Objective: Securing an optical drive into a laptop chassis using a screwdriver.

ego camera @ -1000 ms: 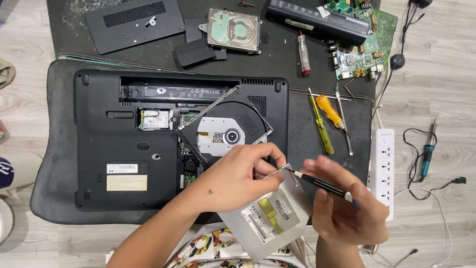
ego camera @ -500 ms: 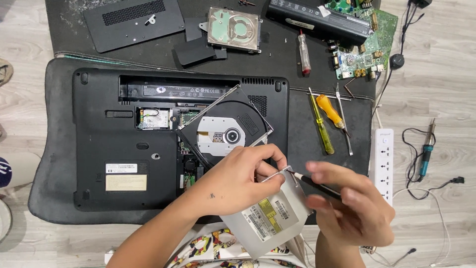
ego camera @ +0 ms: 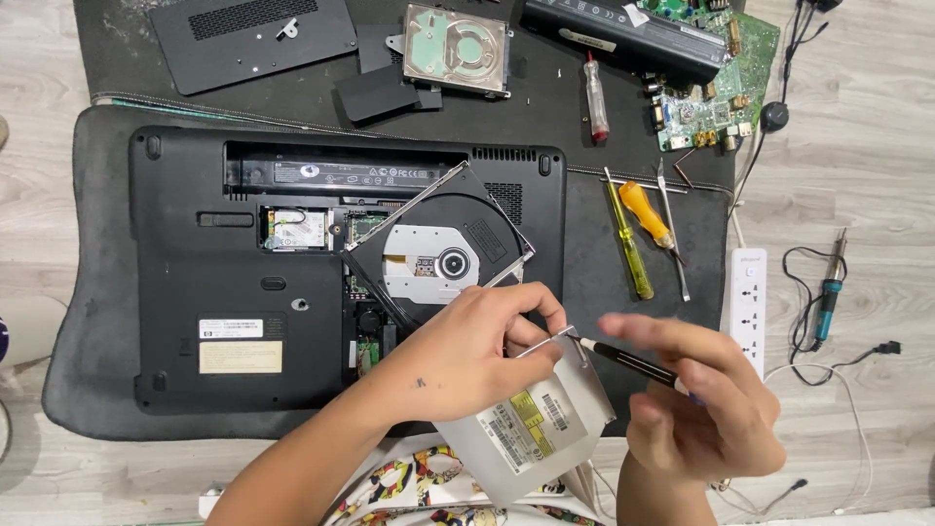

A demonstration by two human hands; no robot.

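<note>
My left hand (ego camera: 467, 356) grips the upper edge of a silver optical drive case (ego camera: 526, 433) with a yellow-and-white label, held tilted over the laptop's front edge. My right hand (ego camera: 706, 404) holds a thin black screwdriver (ego camera: 633, 362) whose tip touches the case's upper right corner. Just above them the drive's black disc tray (ego camera: 443, 253) lies askew on the upturned black laptop (ego camera: 234, 282), whose bottom covers are off.
A yellow screwdriver (ego camera: 645, 216), a green-yellow one (ego camera: 628, 248) and a metal pick lie right of the laptop. At the back are a hard drive (ego camera: 456, 47), a black cover (ego camera: 255, 37), a battery, a red screwdriver and a green circuit board (ego camera: 716, 88). A white power strip (ego camera: 748, 307) and a soldering iron (ego camera: 828, 297) lie at right.
My right hand has shifted slightly and looks blurred with motion; the screwdriver tip stays at the case's corner. My left hand keeps its hold on the drive case.
</note>
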